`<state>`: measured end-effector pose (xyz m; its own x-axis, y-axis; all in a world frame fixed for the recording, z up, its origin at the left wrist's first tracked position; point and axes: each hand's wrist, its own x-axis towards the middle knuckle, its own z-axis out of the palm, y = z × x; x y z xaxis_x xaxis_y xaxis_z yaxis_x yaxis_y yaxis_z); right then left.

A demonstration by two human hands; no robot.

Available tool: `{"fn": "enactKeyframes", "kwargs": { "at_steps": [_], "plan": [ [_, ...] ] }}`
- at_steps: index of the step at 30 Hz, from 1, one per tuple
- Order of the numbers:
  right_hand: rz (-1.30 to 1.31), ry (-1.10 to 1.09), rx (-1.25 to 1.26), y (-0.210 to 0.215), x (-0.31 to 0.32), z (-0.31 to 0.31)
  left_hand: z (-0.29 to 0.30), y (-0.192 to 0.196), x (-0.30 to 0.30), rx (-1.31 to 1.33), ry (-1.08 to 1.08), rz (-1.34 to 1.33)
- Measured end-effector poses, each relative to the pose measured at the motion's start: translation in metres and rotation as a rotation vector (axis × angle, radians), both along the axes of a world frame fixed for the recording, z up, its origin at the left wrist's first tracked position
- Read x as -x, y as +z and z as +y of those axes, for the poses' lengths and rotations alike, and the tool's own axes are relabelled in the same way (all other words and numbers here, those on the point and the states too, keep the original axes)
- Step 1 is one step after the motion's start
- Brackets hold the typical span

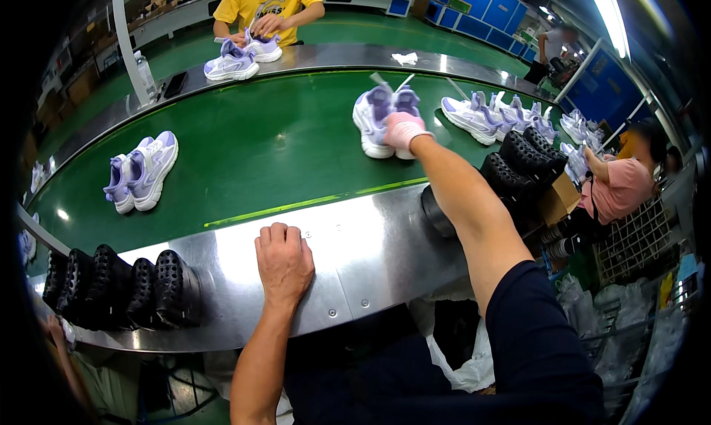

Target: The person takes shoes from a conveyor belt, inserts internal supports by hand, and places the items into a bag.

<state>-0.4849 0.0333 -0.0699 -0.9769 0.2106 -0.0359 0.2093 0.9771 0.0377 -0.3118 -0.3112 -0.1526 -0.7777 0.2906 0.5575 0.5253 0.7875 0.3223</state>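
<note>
Steel tabletop edge [370,247]: left hand [284,262] rests flat on it, released, beside black shoe forms [126,288]. Farther out on the green belt [259,151], the gloved right hand [404,131] grasps a white-and-lilac pair of sneakers [384,118]. Beyond, a yellow-shirted person [268,3] handles another pair [241,58].

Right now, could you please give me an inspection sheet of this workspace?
Surface: green conveyor belt with steel rim.
Job's things: pair of white-lilac sneakers on the belt.
Clutter: another sneaker pair at left; black perforated shoe lasts on the rim.
Hands: right hand, pink-gloved, on the pair; left hand flat on the rim, fingers together.
Cables: nothing seen.
Surroundings: a person in yellow opposite; a person in pink at right.
</note>
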Motion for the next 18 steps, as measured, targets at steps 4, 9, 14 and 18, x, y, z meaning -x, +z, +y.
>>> {"fn": "enactKeyframes", "kwargs": {
  "at_steps": [4, 9, 14, 18],
  "plan": [
    [-0.003, 0.144, 0.110, 0.023, -0.035, -0.060, -0.005, -0.004, 0.001, -0.127, -0.042, 0.008],
    [-0.093, 0.399, 0.059, 0.063, -0.164, -0.154, -0.016, 0.007, -0.009, -0.395, -0.077, -0.029],
    [0.170, 0.748, 0.167, 0.053, -0.253, -0.183, -0.008, 0.044, -0.032, -0.599, -0.058, -0.158],
    [0.861, 0.617, 0.396, 0.071, -0.294, -0.086, -0.022, 0.043, -0.038, -0.573, 0.041, -0.224]
  ]
}}
